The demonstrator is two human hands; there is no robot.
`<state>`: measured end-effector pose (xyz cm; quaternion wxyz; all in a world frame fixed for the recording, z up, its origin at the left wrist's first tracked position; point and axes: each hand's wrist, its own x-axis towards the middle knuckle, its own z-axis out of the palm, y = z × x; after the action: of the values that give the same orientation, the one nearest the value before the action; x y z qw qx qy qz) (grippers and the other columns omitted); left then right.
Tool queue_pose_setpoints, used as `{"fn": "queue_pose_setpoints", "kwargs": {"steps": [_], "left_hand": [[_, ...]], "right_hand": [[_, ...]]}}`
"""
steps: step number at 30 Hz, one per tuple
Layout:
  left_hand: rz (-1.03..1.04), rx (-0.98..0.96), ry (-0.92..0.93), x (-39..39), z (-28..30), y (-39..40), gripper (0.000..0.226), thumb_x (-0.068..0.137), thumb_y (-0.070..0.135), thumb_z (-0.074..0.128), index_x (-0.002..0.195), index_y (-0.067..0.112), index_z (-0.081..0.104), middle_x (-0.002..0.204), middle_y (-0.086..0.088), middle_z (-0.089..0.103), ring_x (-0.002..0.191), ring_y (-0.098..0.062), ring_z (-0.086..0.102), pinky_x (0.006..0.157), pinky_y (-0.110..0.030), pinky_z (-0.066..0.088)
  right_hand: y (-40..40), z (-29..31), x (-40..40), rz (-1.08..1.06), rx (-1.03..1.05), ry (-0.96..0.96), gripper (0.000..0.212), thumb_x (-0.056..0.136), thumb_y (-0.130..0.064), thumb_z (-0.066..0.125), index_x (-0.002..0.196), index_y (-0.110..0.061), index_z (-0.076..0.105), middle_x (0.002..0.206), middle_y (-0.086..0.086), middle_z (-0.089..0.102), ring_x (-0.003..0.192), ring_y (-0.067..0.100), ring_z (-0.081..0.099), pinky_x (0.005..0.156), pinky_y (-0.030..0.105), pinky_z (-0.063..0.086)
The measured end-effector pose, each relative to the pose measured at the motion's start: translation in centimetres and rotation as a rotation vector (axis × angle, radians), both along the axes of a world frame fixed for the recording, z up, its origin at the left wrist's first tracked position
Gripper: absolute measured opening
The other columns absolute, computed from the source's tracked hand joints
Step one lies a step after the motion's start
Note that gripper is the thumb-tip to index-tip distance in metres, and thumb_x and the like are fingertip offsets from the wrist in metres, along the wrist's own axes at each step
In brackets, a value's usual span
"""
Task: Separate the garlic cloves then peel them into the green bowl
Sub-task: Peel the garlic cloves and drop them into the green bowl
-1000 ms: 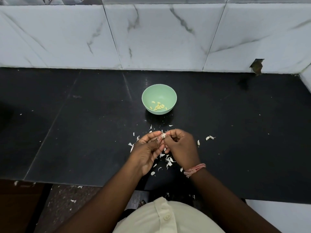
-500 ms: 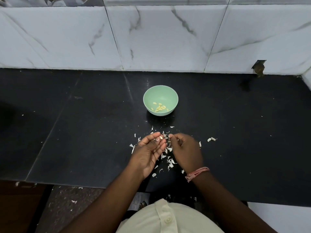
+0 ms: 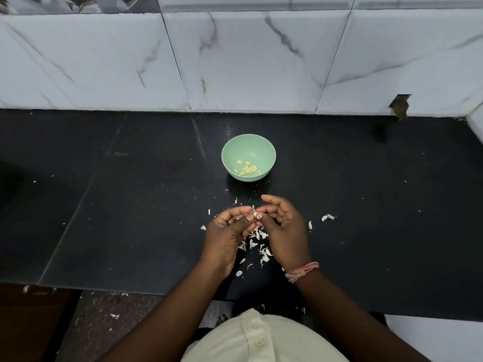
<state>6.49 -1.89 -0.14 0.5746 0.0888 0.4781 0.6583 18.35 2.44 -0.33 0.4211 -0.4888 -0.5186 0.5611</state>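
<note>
- Head view: left hand (image 3: 230,231) and right hand (image 3: 281,228) both pinch one garlic clove (image 3: 254,214) at their fingertips, just short of the green bowl (image 3: 269,152)
- Clove axis: cannot tell
- Bowl straight ahead, bench (image 3: 130,205) between is open; unpeeled cloves (image 3: 324,218) right of bowl line

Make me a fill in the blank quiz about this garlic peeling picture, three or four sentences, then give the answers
1. The peeled garlic cloves lie inside the ____ bowl.
2. The left hand and right hand together pinch one small garlic ____ above the counter.
3. A pink thread band sits on the ____ wrist.
4. The loose white skins lie on the counter, mostly ____ the hands.

Answers: green; clove; right; below
</note>
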Motion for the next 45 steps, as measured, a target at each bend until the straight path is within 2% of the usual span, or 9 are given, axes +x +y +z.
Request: {"fn": "queue_pose_setpoints", "kwargs": {"steps": [5,11,14,20,29,34,36,40,45], "left_hand": [[0.007,0.033,0.028,0.0,0.1,0.0,0.028,0.074,0.001,0.073,0.102,0.000,0.069,0.096,-0.015,0.075,0.088,-0.021,0.073,0.081,-0.025,0.060],[0.091,-0.002,0.071,-0.1,0.1,0.1,0.020,0.083,-0.010,0.071,0.101,-0.001,0.069,0.093,-0.017,0.073,0.076,-0.020,0.072,0.069,-0.022,0.058],[0.116,-0.023,0.098,-0.2,-0.1,0.2,0.019,0.082,-0.008,0.074,0.099,0.001,0.070,0.092,-0.016,0.071,0.072,-0.017,0.068,0.068,-0.022,0.058],[0.100,-0.041,0.120,0.1,0.1,0.4,0.017,0.084,-0.010,0.072,0.097,0.001,0.069,0.086,-0.013,0.071,0.065,-0.017,0.067,0.067,-0.023,0.058],[0.080,-0.066,0.286,0.2,0.5,1.3,0.020,0.081,-0.006,0.078,0.098,-0.001,0.067,0.087,-0.018,0.069,0.073,-0.023,0.069,0.068,-0.029,0.058],[0.053,-0.081,0.205,-0.1,0.9,2.0,0.021,0.079,-0.008,0.078,0.096,-0.002,0.066,0.086,-0.020,0.070,0.076,-0.028,0.069,0.075,-0.034,0.060],[0.029,-0.097,0.163,-0.3,1.1,2.3,0.019,0.081,-0.011,0.073,0.095,-0.002,0.065,0.083,-0.018,0.070,0.069,-0.023,0.070,0.067,-0.027,0.060],[0.040,-0.104,0.070,-0.5,1.0,2.8,0.018,0.083,-0.011,0.071,0.096,0.000,0.066,0.082,-0.013,0.071,0.072,-0.019,0.069,0.066,-0.022,0.059],[0.075,-0.142,0.050,-1.1,1.0,4.2,0.018,0.082,-0.012,0.071,0.094,0.000,0.067,0.076,-0.009,0.072,0.068,-0.015,0.070,0.065,-0.022,0.060]], "right_hand": [[0.4,0.1,0.2,0.021,-0.052,0.116,0.045,0.090,0.013,0.064,0.125,-0.016,0.062,0.094,0.011,0.077,0.088,0.019,0.073,0.083,0.031,0.060],[0.4,0.0,0.0,0.118,-0.040,0.138,0.046,0.093,0.011,0.061,0.131,-0.014,0.058,0.100,0.007,0.079,0.097,0.024,0.075,0.089,0.033,0.059],[0.2,0.1,-0.1,0.124,-0.045,0.130,0.045,0.090,0.010,0.066,0.129,-0.012,0.060,0.100,0.005,0.079,0.097,0.020,0.075,0.087,0.029,0.059],[0.7,-0.3,-0.1,0.086,-0.098,0.161,0.038,0.091,0.008,0.068,0.124,-0.009,0.062,0.097,0.009,0.079,0.091,0.029,0.076,0.087,0.037,0.061],[1.5,-0.3,-0.2,0.093,-0.154,0.185,0.029,0.094,0.004,0.066,0.122,-0.006,0.064,0.097,0.011,0.078,0.080,0.028,0.074,0.078,0.032,0.061],[2.4,-0.2,-0.1,0.085,-0.185,0.217,0.030,0.092,0.003,0.068,0.120,-0.008,0.064,0.096,0.015,0.078,0.081,0.035,0.074,0.078,0.035,0.061],[2.7,-0.2,-0.1,0.074,-0.213,0.256,0.028,0.091,0.004,0.069,0.117,-0.006,0.065,0.095,0.019,0.077,0.080,0.037,0.073,0.078,0.037,0.061],[3.8,0.7,-0.3,0.001,-0.255,0.305,0.023,0.090,0.007,0.069,0.110,-0.003,0.068,0.092,0.017,0.078,0.075,0.023,0.073,0.069,0.029,0.062],[7.6,1.9,-1.3,-0.123,-0.195,0.254,0.022,0.087,0.007,0.073,0.107,-0.002,0.070,0.091,0.014,0.078,0.078,0.019,0.075,0.069,0.026,0.062]]}}
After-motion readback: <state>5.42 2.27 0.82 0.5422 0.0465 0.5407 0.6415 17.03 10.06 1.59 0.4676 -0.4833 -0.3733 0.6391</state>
